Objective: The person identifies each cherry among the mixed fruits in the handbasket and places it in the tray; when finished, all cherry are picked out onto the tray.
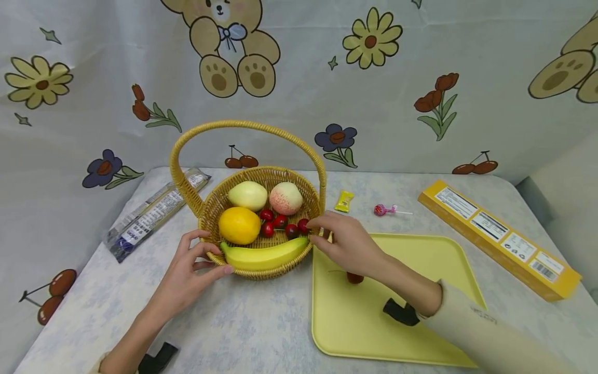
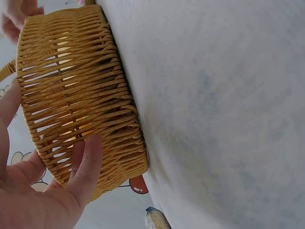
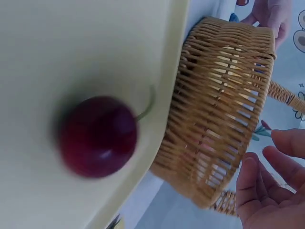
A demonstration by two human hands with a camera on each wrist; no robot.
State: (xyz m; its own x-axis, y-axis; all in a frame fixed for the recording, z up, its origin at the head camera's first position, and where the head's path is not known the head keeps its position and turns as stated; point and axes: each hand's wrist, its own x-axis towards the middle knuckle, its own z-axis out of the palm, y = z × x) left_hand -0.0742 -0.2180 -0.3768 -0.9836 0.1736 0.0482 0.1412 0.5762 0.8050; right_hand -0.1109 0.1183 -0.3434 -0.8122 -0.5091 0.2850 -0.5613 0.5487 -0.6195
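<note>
A yellow wicker basket (image 1: 254, 275) with a tall handle holds a banana (image 1: 266, 256), a yellow lemon-like fruit (image 1: 240, 225), a pale green-yellow fruit (image 1: 248, 196), a peach (image 1: 286, 198) and several cherries (image 1: 268, 229). My left hand (image 1: 193, 267) grips the basket's left front, fingers at the rim and thumb (image 2: 88, 167) against the woven side. At the right rim, my right hand (image 1: 350, 241) reaches over with bent, parted fingers, its fingertips right beside a cherry (image 1: 303, 225). Another cherry (image 3: 99, 137) lies on the yellow tray (image 1: 397, 345), under my right forearm.
Behind the tray lie a small yellow wrapped candy (image 1: 344, 201) and a lollipop (image 1: 380, 210). A long orange-yellow box (image 1: 500, 239) lies at the right. On the left is a silvery plastic packet (image 1: 156, 213). A printed cloth (image 1: 299, 78) hangs behind the table.
</note>
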